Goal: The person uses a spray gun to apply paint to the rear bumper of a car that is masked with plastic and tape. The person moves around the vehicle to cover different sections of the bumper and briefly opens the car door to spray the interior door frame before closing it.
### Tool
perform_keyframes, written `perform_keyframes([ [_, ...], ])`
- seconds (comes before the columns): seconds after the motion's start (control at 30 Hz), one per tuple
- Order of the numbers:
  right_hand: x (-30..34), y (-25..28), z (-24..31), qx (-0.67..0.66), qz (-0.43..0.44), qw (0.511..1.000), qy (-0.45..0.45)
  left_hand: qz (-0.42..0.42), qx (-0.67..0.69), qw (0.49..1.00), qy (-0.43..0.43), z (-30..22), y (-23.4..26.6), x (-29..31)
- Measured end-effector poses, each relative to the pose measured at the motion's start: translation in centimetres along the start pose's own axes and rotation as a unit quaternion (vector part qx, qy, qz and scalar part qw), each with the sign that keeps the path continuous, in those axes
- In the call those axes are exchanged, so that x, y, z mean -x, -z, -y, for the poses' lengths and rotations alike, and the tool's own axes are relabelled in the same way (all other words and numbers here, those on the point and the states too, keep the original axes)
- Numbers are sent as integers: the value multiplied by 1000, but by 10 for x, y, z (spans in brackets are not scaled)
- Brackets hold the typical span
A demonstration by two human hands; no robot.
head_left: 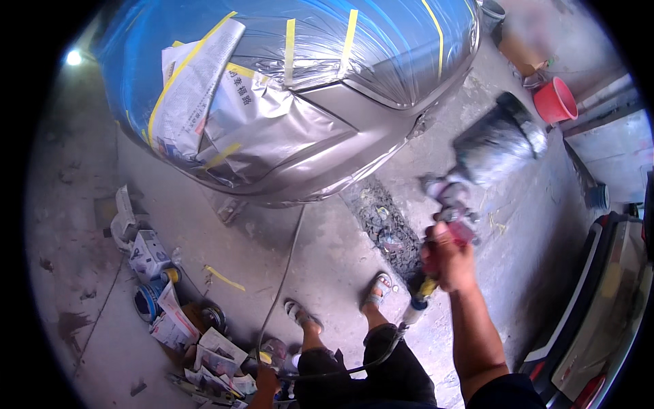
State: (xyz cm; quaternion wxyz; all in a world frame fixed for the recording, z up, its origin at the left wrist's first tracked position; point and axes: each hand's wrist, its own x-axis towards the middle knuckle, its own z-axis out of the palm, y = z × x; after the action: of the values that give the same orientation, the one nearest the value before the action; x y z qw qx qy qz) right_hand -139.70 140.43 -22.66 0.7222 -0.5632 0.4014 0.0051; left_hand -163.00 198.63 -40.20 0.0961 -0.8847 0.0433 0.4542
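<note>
My right hand [455, 262] is closed around the handle of a red spray gun [460, 228], held out to the right of the car. A dark, paint-smeared cup [501, 143] sits on top of the gun, tilted and blurred by motion. From the gun's base, a grey air hose [289, 273] loops past my legs to my left hand [266, 379], which is low down and closed on it. The hose then runs up to the car. The car's bumper [354, 140] has a silvery-grey surface, and blue film [388, 34] with yellow tape and newspaper [197, 88] covers the parts above it.
Crumpled newspapers, cans and boxes [218, 354] lie in a heap at the lower left. A red bucket [555, 101] stands at the far right. Another car's rear [599, 307] is at the right edge. A rough, broken strip [388, 228] crosses the concrete floor ahead of my feet.
</note>
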Motion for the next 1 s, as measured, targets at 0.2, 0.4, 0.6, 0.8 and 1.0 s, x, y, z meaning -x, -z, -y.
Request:
perform_keyframes([
  [0.2,-19,60,-19,-51,-143,986,66,-16,4,999,-51,-19,13,2],
  [0.4,-12,34,-44,-33,34,998,30,-12,-8,998,-65,-13,3,1],
  [0.6,-44,23,-57,-23,171,985,12,-99,34,991,-82,-33,25,7],
  [0.8,-113,97,-33,6,-73,992,102,11,-31,996,-88,-83,51,2],
  [1.0,-157,140,3,-28,-196,973,119,-84,141,977,-134,-142,77,2],
])
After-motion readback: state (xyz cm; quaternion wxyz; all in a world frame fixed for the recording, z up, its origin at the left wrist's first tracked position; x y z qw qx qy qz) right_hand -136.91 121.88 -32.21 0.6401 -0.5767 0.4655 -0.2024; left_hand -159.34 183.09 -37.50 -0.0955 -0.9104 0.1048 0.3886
